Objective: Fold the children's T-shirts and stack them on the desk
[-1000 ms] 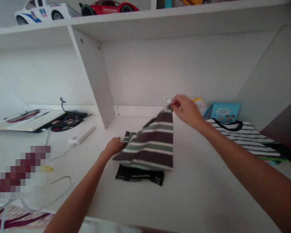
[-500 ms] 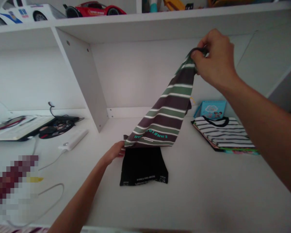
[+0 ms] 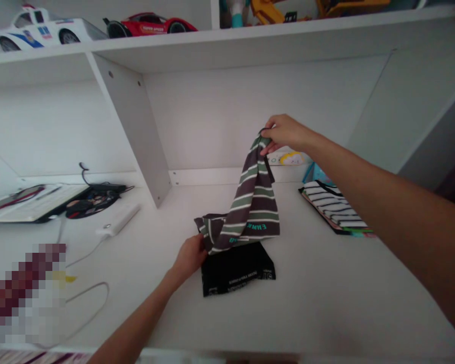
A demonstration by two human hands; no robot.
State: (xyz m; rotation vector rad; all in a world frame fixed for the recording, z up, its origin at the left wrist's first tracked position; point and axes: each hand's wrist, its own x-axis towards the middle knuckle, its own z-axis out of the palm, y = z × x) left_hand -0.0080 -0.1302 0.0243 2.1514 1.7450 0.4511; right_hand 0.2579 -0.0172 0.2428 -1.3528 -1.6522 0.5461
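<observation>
A striped shirt (image 3: 250, 194) in green, dark brown and white, with teal lettering, hangs from my right hand (image 3: 282, 134). That hand pinches its upper end above the desk, and the lower part droops in folds. My left hand (image 3: 192, 257) is closed on the lower left edge of the cloth, low over the desk. Beneath the striped cloth lies a black fabric piece (image 3: 235, 273) with small white print along its front edge. Whether it joins the shirt is hidden.
On the right, black-and-white striped clothes (image 3: 331, 207) lie folded in a stack by a blue desk calendar (image 3: 318, 173). A white power strip (image 3: 123, 221) and cables are at left. A shelf (image 3: 250, 38) overhead holds a red toy car (image 3: 151, 25) and a white one (image 3: 45, 30).
My right hand has come down and left, so the shirt's taut length now sags and folds. My left hand has shifted slightly right and nearer, and the black piece has turned a little.
</observation>
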